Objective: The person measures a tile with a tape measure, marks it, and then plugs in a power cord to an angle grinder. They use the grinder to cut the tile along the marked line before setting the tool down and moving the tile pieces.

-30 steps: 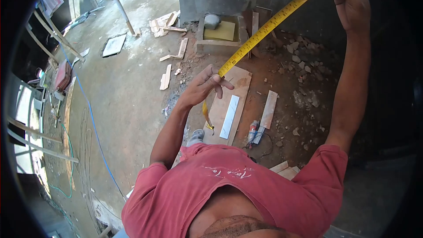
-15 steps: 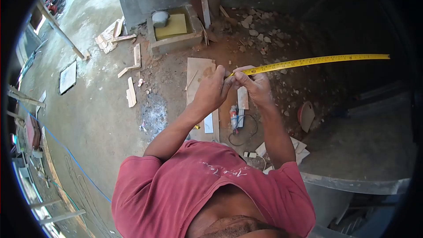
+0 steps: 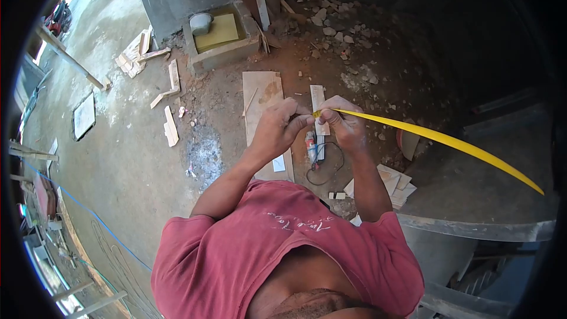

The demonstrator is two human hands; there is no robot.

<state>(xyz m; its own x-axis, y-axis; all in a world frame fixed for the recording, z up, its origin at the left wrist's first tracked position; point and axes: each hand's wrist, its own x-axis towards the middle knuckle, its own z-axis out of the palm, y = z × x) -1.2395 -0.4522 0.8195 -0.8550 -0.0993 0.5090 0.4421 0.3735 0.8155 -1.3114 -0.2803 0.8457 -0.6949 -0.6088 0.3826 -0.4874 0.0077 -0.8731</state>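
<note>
A yellow measuring tape (image 3: 440, 137) stretches from my hands to the right, its far end drooping in the air. Its numbered side shows in the short stretch between my fingers, while the long part turns a plain yellow face up. My right hand (image 3: 347, 129) pinches the strip between thumb and fingers. Close beside it, my left hand (image 3: 277, 127) is closed with thumb and forefinger on the tape's near end. No tape case is visible. Below the hands, an angle grinder (image 3: 312, 149) with a cord lies on the ground next to narrow tile strips (image 3: 317, 95).
A long board (image 3: 253, 91) lies under my left forearm. Beyond it stands a low masonry basin (image 3: 221, 56) holding a yellow sheet and a grey bowl (image 3: 201, 22). Rubble (image 3: 336, 32) covers the far ground. Broken tiles (image 3: 390, 186) and a concrete ledge (image 3: 472, 228) are at right.
The tape's free end has swung down from near level and its blade has twisted, plain face up. Both hands have come slightly lower in view, still on the tape.
</note>
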